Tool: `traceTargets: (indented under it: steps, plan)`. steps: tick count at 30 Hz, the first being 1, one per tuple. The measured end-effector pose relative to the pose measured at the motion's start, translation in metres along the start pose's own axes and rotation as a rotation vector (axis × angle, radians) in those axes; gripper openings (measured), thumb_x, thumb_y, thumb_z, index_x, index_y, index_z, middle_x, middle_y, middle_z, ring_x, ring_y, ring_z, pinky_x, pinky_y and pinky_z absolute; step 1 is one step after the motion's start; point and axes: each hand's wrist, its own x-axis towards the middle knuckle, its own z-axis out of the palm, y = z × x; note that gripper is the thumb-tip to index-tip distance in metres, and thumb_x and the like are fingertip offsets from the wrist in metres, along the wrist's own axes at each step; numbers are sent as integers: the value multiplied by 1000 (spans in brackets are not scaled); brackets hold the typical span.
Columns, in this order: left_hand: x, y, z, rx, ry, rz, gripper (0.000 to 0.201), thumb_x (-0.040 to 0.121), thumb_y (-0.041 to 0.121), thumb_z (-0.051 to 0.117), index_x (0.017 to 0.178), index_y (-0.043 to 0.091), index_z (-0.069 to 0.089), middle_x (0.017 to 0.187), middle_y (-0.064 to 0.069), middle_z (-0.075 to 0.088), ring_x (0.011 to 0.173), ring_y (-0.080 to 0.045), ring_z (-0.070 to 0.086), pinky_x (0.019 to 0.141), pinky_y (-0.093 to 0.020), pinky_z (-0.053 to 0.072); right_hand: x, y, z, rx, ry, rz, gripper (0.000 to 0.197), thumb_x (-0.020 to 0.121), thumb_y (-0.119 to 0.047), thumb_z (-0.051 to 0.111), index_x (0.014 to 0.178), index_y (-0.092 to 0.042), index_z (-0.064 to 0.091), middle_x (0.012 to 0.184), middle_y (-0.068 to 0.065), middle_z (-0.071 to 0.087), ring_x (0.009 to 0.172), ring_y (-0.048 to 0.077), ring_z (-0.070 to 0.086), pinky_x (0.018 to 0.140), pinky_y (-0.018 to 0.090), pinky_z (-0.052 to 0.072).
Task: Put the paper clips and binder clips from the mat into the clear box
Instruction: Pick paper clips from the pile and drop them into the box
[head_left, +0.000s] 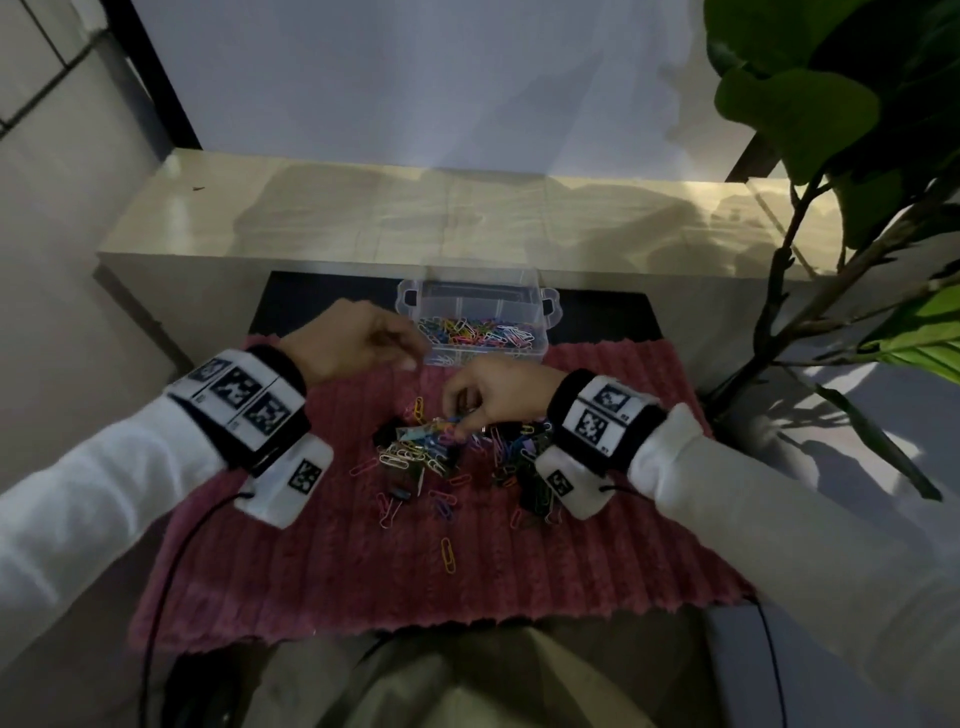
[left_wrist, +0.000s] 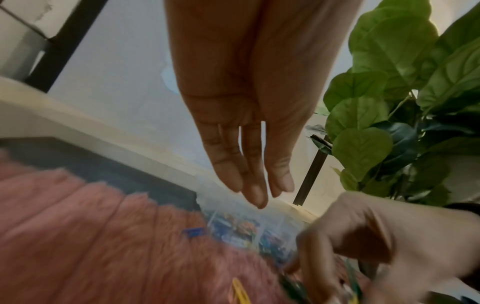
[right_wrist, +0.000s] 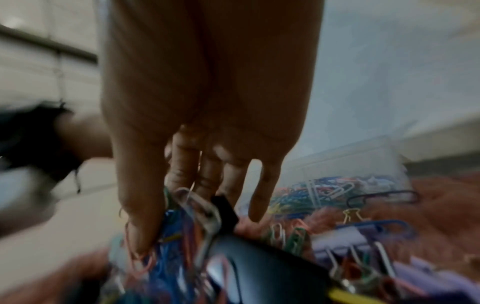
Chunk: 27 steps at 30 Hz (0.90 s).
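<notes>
A clear box (head_left: 543, 312), partly filled with coloured paper clips, stands at the far edge of the pink ribbed mat (head_left: 337, 561). A pile of paper clips (head_left: 410, 454) and black binder clips (head_left: 524, 457) lies mid-mat; an orange clip (head_left: 449, 556) lies apart, nearer me. My right hand (head_left: 462, 421) reaches down into the pile, thumb and fingers pinching a bunch of clips (right_wrist: 179, 232). A purple binder clip (right_wrist: 345, 236) lies beside it. My left hand (head_left: 400, 348) hovers at the box's near left corner, its fingers (left_wrist: 255, 191) straight and holding nothing.
A low beige bench (head_left: 415, 218) runs behind the box. A leafy plant (head_left: 831, 130) stands at the right, its stem close to the mat's right edge. A thin black cable (head_left: 171, 571) hangs from my left wrist over the mat.
</notes>
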Motion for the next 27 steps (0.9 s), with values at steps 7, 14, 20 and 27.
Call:
traceTargets:
  steps: [7, 14, 20, 27]
  plan:
    - [-28, -10, 27, 13, -115, -36, 19, 80, 9, 65, 98, 13, 69, 93, 0, 71, 69, 16, 57, 70, 4, 35, -23, 8, -16, 340, 46, 38, 14, 74, -4, 73, 85, -3, 66, 67, -2, 65, 54, -5, 60, 61, 10, 49]
    - [-39, 3, 42, 12, 115, 22, 10, 80, 10, 65, 90, 8, 66, 88, -1, 71, 71, 0, 60, 69, -5, 40, -36, 19, -31, 616, 108, 96, 14, 76, 2, 69, 77, -11, 62, 68, 2, 68, 59, 12, 68, 63, 23, 58]
    - [-42, -12, 35, 71, 95, -40, 22, 78, -4, 61, 97, 4, 67, 95, -9, 71, 82, -10, 59, 71, -11, 36, -28, 32, -57, 495, 423, 130, 14, 77, 1, 69, 89, 2, 62, 66, 2, 67, 52, 3, 65, 60, 20, 58]
    - [-35, -10, 44, 93, -165, -9, 15, 74, 2, 69, 87, 10, 68, 83, 10, 61, 67, 10, 53, 66, 3, 36, 2, 47, -68, 400, 532, 298, 16, 75, 1, 72, 72, -9, 59, 63, 5, 63, 45, 7, 61, 53, 22, 58]
